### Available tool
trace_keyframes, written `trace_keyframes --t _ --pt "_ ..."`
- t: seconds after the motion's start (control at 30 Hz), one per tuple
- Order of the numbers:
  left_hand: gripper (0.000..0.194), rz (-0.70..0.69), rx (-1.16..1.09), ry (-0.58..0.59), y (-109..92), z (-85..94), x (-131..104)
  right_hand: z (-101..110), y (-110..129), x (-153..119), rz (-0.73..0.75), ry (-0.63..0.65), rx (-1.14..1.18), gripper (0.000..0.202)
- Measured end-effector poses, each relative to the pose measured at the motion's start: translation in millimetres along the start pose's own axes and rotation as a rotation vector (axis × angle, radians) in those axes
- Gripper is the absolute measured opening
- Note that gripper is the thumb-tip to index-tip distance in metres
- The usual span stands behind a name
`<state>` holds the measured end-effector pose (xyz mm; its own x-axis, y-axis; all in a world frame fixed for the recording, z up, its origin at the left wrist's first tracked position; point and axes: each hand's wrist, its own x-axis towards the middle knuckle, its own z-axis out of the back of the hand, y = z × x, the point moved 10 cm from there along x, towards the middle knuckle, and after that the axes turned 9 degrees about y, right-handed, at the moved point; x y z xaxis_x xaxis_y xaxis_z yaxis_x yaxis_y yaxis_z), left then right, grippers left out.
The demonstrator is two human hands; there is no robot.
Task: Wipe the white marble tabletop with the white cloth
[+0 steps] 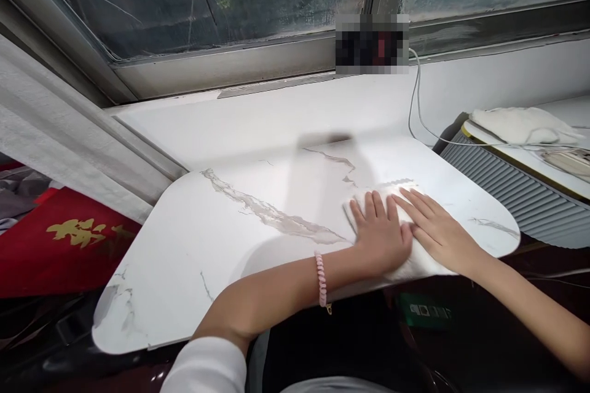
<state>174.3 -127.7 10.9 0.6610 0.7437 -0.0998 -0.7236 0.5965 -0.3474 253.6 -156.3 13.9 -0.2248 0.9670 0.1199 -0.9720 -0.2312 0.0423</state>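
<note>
A white cloth lies on the white marble-patterned tabletop, toward its right front part. My left hand presses flat on the cloth with the fingers stretched out, and a pink coiled band circles that wrist. Beside it, my right hand also rests flat on the cloth, its fingers extended and pointing up and left, close to my left thumb. Much of the cloth is hidden under both hands.
Behind the tabletop is a window with a blurred-out object on its frame. A white cable runs down to the right, past a ribbed grey unit and a folded cloth. A red bag with gold writing sits at left.
</note>
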Motion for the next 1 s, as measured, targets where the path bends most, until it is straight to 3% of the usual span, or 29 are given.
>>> trace_keyframes --t 0.17,0.27,0.37,0.5,0.77,0.87,1.0 --pt "0.064 -0.151 -0.004 -0.011 -42 -8.8 -19 7 -8 -49 -0.080 -0.025 -0.001 0.060" --pt "0.064 -0.178 0.014 -0.031 -46 -8.8 -19 4 -16 -50 -0.115 -0.003 -0.015 0.059" --pt "0.062 -0.176 0.030 -0.039 -39 -6.4 -3 -2 -30 -32 -0.146 0.020 -0.033 0.059" --pt "0.059 -0.148 0.048 -0.045 -20 4.3 44 -8 -58 16 -0.150 0.022 -0.041 0.057" --pt "0.058 -0.021 0.061 -0.014 26 29.6 170 -11 -130 137 -0.177 0.010 0.062 0.054" --pt "0.057 0.008 0.074 -0.037 30 34.7 208 -11 -156 167 -0.139 0.003 0.075 0.054" --pt "0.055 0.009 0.091 -0.070 25 40.1 247 -10 -190 186 -0.179 0.015 0.069 0.054"
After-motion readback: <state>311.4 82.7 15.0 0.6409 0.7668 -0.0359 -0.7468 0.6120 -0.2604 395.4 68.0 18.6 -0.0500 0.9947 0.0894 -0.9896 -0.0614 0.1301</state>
